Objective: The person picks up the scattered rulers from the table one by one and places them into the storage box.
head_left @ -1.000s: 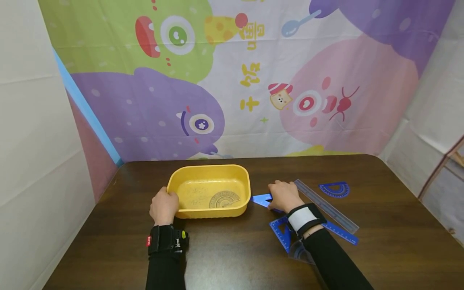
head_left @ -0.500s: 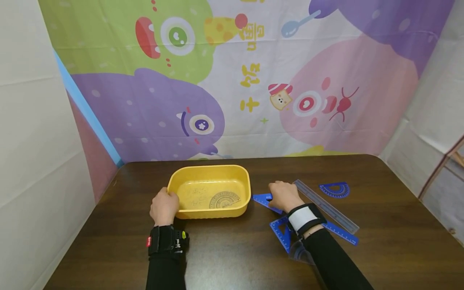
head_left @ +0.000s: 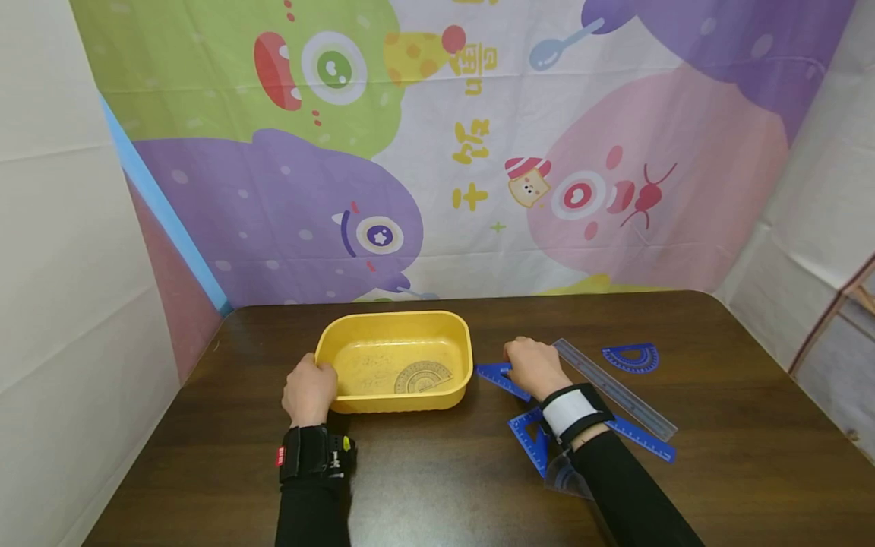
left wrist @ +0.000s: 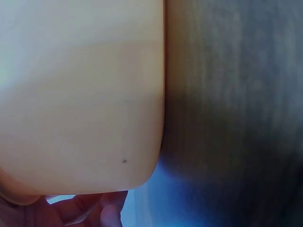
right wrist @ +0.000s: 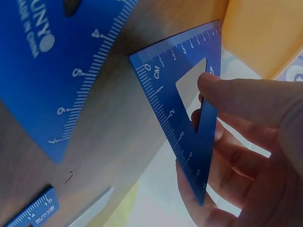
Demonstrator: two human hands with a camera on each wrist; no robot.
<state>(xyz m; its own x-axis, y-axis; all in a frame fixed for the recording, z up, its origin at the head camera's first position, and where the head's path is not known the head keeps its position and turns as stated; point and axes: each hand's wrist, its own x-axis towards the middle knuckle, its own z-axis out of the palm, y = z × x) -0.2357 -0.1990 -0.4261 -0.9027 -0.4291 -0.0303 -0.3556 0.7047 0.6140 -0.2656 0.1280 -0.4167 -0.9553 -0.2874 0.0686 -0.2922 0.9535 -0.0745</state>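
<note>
My left hand [head_left: 310, 389] grips the left end of a yellow plastic basin [head_left: 403, 403]; in the left wrist view its fingers [left wrist: 111, 215] show at the wall's lower edge. A clear protractor [head_left: 424, 375] lies inside. To the right of the basin, my right hand [head_left: 536, 367] pinches a blue set square [right wrist: 194, 156], thumb at its cut-out and fingers behind; in the right wrist view it tilts up from the table. Nearer the forearm, a second blue set square [right wrist: 57, 80] lies flat, partly covering a clear curved-marked piece [head_left: 567, 477].
A clear ruler [head_left: 615, 391] slants across the right of the brown table [head_left: 424, 486]. Beside it lies a blue ruler [head_left: 645, 441], partly hidden by the right wrist. A blue protractor [head_left: 630, 368] is farther back. A cartoon cloth [head_left: 478, 251] hangs behind the table.
My right hand has shifted slightly up and left, and the pinched set square has moved slightly with it. The left hand and the basin have stayed in place.
</note>
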